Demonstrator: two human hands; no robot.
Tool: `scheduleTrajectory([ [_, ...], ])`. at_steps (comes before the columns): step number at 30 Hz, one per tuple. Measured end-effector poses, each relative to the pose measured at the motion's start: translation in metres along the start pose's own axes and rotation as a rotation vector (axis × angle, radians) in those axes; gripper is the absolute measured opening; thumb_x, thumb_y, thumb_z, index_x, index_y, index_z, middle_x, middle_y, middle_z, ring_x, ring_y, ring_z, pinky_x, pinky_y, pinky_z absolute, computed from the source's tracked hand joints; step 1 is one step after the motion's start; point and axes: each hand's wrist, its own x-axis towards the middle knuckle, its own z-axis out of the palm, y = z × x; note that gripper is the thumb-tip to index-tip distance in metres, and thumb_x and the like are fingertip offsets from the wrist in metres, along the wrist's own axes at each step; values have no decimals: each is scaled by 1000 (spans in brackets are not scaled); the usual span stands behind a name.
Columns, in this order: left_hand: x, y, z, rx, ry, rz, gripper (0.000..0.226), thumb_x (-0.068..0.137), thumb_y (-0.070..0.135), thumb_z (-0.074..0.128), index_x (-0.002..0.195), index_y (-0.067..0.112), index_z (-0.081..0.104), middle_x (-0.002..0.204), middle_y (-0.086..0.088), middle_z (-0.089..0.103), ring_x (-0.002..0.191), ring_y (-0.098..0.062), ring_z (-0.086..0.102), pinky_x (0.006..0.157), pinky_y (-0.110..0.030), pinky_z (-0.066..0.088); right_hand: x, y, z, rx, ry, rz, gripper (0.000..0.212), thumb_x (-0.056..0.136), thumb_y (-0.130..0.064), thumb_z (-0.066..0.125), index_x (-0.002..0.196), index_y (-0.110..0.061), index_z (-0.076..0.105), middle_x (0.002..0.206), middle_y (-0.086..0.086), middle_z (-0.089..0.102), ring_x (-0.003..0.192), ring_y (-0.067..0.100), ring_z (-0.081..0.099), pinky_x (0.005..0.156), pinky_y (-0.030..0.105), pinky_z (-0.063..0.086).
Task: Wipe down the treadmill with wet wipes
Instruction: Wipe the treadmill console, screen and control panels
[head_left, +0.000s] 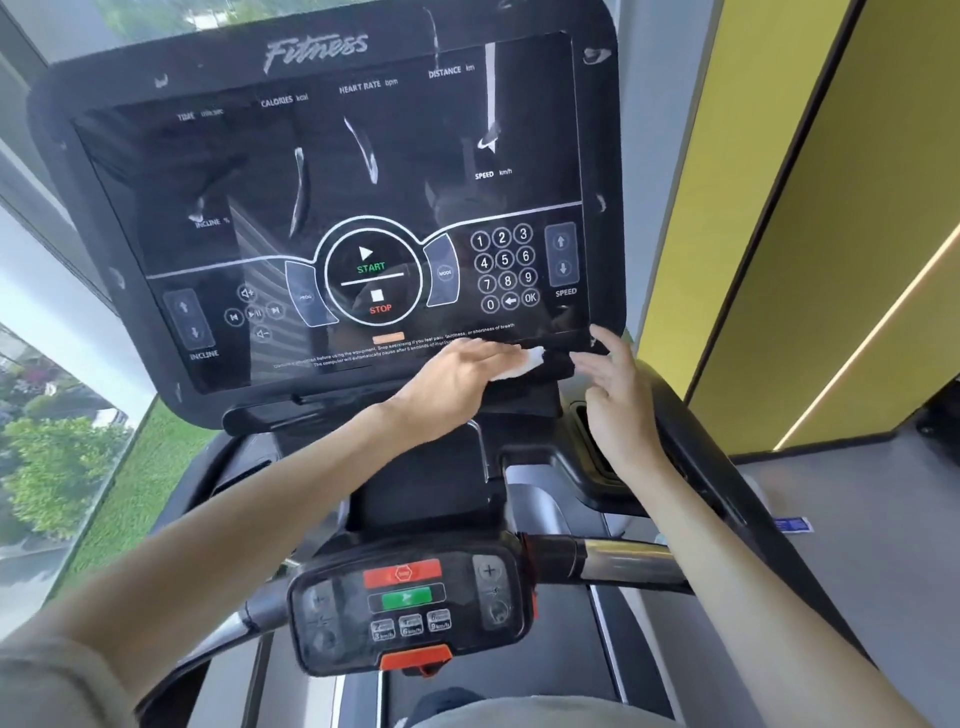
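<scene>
The treadmill's big black console fills the upper view, with white streaks across its glossy screen. My left hand presses a white wet wipe flat against the console's lower edge, right of the middle. My right hand hovers beside the console's lower right corner with fingers spread and holds nothing. A smaller control pad with red and green buttons sits on the handlebar below.
A chrome and black handlebar runs right from the pad. The dark running belt lies underneath. A yellow wall panel stands on the right, a window onto trees on the left. A small blue packet lies on the grey floor.
</scene>
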Motion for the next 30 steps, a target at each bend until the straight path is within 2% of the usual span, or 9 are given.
scheduleTrajectory([
  [4,31,29,18,-102,18,24,74,74,-24,39,139,8,49,133,-14,57,114,-34,55,98,-43,44,2,-3,-1,-34,19,-32,64,83,19,36,138,-13,39,121,11,63,116,20,57,99,22,40],
  [9,-10,3,3,-107,42,-42,78,69,-20,28,138,8,49,133,-9,57,113,-29,56,102,-31,38,5,-3,-3,-43,26,-47,65,83,20,34,139,-13,40,126,12,59,120,19,55,87,-3,35],
  [13,-37,-10,-9,-110,57,-98,73,68,-18,28,131,5,56,116,-10,65,95,-31,61,89,-28,44,3,-9,12,-135,-13,-167,69,81,22,36,140,-13,41,139,6,52,130,17,46,104,25,41],
  [16,-16,7,-3,-30,73,-113,68,65,-22,40,126,3,59,91,-10,62,76,-31,54,75,-41,51,4,-12,29,-259,-57,-351,72,75,24,38,139,-8,43,137,7,54,129,20,48,115,32,28],
  [18,-14,15,0,59,111,-114,65,65,-21,46,124,1,59,85,-9,59,69,-30,52,68,-40,51,6,-13,37,-370,-92,-463,74,70,24,40,139,-5,44,129,9,60,122,19,51,117,32,21],
  [21,-48,2,-4,209,134,-91,60,75,-5,29,126,3,59,89,-7,62,73,-29,55,70,-37,49,6,-16,42,-456,-136,-546,75,69,24,41,138,-3,44,123,11,64,118,15,49,115,38,23],
  [23,-82,-17,-12,314,158,-164,58,76,-2,30,126,6,60,89,-5,62,76,-28,56,71,-37,46,6,-16,43,-474,-112,-547,73,68,25,42,136,-2,46,119,12,66,116,15,40,113,40,26],
  [26,-109,-30,-16,460,199,-323,47,77,-1,41,117,6,64,84,-5,61,74,-28,57,70,-36,43,6,-17,46,-456,-97,-530,73,69,25,41,136,-3,47,119,12,65,115,17,48,116,36,21],
  [30,-74,2,-5,359,247,-349,53,76,3,30,113,8,68,79,-3,61,69,-27,58,66,-36,48,3,-23,59,-438,-163,-543,71,72,25,40,138,-2,44,124,11,62,119,17,50,117,34,16],
])
